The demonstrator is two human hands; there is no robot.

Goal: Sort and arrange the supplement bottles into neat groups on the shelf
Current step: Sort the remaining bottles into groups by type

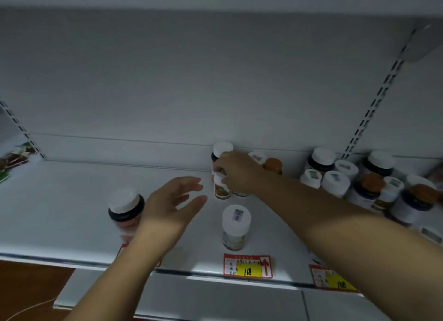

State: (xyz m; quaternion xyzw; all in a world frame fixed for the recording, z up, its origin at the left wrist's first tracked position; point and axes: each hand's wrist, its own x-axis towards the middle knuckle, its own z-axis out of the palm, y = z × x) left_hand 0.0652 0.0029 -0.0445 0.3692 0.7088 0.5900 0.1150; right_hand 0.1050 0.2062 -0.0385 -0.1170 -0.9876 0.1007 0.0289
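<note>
From the head camera, the right hand (236,171) reaches across to the back of the white shelf (72,201), its fingers curled round a small white-capped bottle (221,185) that stands upright there. Just behind it, touching or nearly so, stands a taller dark bottle (221,153) against the back panel. The left hand (172,201) hovers above the shelf with fingers spread and relaxed, holding nothing. Left of it is a dark bottle with a white cap (125,209), blurred and possibly tilted. Nearer the front edge a clear bottle with a white lid (235,227) stands alone, just behind a red and yellow price tag (248,265). A crowded cluster of bottles (364,184) fills the right end of the shelf.
</note>
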